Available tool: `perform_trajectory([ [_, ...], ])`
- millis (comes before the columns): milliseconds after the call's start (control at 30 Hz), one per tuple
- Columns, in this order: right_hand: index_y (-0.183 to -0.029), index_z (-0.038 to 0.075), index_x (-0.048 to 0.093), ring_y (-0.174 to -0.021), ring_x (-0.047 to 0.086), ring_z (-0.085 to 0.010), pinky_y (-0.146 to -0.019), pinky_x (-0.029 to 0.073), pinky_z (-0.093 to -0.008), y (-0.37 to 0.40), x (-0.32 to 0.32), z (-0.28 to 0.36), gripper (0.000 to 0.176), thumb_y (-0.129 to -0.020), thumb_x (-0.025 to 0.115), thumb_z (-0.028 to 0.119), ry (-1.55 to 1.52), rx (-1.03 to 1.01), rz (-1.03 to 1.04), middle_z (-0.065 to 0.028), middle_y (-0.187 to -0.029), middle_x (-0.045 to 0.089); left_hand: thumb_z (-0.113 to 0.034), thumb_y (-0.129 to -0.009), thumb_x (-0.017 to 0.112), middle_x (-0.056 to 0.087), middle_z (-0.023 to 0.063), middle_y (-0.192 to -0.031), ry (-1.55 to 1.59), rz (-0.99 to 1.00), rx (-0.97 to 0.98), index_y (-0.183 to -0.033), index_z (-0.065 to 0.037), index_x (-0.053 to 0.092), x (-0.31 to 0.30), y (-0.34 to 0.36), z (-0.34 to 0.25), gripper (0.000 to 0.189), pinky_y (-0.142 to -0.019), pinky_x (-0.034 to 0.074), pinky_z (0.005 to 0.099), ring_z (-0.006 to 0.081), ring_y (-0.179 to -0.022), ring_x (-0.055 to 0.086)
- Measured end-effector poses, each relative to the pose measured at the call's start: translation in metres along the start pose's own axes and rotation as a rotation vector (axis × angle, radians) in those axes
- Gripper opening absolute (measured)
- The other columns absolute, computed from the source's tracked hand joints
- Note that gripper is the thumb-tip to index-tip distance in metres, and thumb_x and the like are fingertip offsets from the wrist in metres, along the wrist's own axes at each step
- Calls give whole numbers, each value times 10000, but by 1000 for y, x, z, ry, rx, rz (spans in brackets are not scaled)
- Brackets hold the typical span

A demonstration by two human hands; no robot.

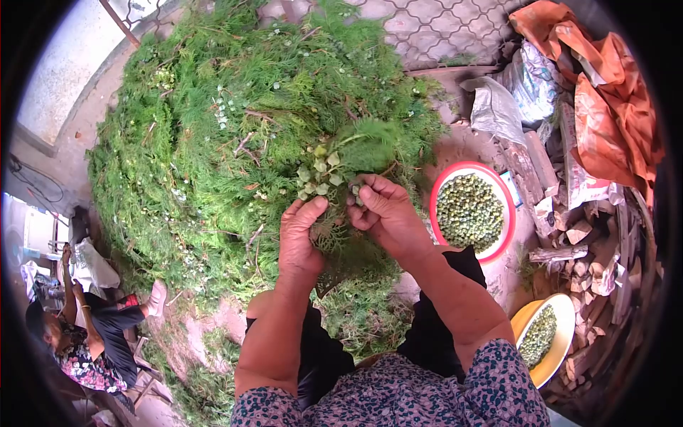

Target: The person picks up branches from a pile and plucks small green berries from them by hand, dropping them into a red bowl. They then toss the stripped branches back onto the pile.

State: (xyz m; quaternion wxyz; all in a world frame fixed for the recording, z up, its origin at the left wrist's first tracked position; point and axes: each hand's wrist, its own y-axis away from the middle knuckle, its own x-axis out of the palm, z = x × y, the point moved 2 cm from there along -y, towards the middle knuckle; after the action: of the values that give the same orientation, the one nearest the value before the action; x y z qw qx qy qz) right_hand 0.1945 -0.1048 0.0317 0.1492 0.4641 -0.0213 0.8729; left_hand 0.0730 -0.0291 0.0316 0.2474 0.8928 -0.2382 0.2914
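Between left hand (299, 236) and right hand (388, 213): a sprig (321, 168) thick with pale green cones (334, 179), held over the near side of the heap (192, 142); its feathery end is blurred.
Left fingers: thumb and forefinger pressed together on the sprig, just below the cluster; the others curl under, partly hidden.
Right fingers: thumb and forefinger drawn together beside the cluster, seemingly pinching one small cone (356, 191); whether it is attached to the stem cannot be told.
Step in hand: by the look of it, picking cones off the sprig; left steadies, right plucks; plenty remain on it, so this sprig seems far from bare.
Next move: judged from this pose, it calls for a firm left pinch and a short tug or twist from the right; after that, a rightward reach to the nearer bowl without scattering anything.
Heap: cut evergreen branches, beneath and beyond the hands; paler cones dot it.
Red-rimmed bowl (433, 203): on the ground, just right of the right hand; loose picked cones (469, 212) within.
Yellow basin (567, 331): beyond the right elbow; more cones inside.
Right edge: firewood (580, 274), sacks (496, 107), orange sheet (612, 107).
Left edge: another person (92, 334), seated.
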Motion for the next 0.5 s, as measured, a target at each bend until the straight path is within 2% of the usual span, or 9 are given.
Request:
perform_trajectory([
  [67, -1021, 51, 553, -675, 523, -119, -571, 417, -235, 2, 7, 0, 160, -864, 562, 80, 73, -2, -46, -47, -860, 580, -109, -729, 680, 645, 65, -839, 3, 6, 6, -919, -33, 606, 3, 2, 0, 217, -657, 510, 311, 173, -695, 617],
  [200, -1042, 53, 541, -705, 520, -102, -583, 418, -228, 7, 13, 1, 202, -845, 581, 68, 28, 26, -5, -31, -864, 560, -72, -744, 682, 649, 47, -836, 19, -29, 31, -890, -37, 622, 6, 4, -1, 161, -638, 507, 286, 148, -697, 616],
  [267, -1015, 21, 551, -698, 506, -73, -560, 398, -213, 8, 14, 1, 226, -803, 616, 62, 297, -15, -69, -26, -833, 557, -67, -747, 681, 650, 48, -838, 37, -74, 43, -891, -37, 626, 7, 5, 1, 157, -641, 505, 283, 147, -699, 615],
  [300, -1015, 21, 551, -698, 506, -73, -560, 398, -213, 7, 13, -1, 226, -803, 616, 62, 296, -15, -71, -26, -833, 557, -59, -747, 681, 651, 49, -837, 45, -54, 52, -892, -35, 630, 8, 5, 3, 155, -640, 507, 284, 147, -699, 616],
  [367, -983, 3, 571, -681, 491, -57, -558, 386, -200, 3, 9, -5, 208, -787, 628, 45, 533, -133, -72, -8, -804, 549, -51, -747, 681, 652, 51, -837, 51, -35, 58, -892, -34, 633, 7, 5, 6, 154, -639, 509, 284, 147, -699, 617],
  [500, -947, 1, 588, -656, 496, -57, -565, 394, -193, 5, 9, 0, 171, -791, 635, 53, 564, -11, -115, -1, -783, 561, -37, -750, 669, 653, 59, -850, 72, -20, 4, -896, -28, 635, 6, 4, 8, 150, -636, 520, 290, 148, -703, 620],
])
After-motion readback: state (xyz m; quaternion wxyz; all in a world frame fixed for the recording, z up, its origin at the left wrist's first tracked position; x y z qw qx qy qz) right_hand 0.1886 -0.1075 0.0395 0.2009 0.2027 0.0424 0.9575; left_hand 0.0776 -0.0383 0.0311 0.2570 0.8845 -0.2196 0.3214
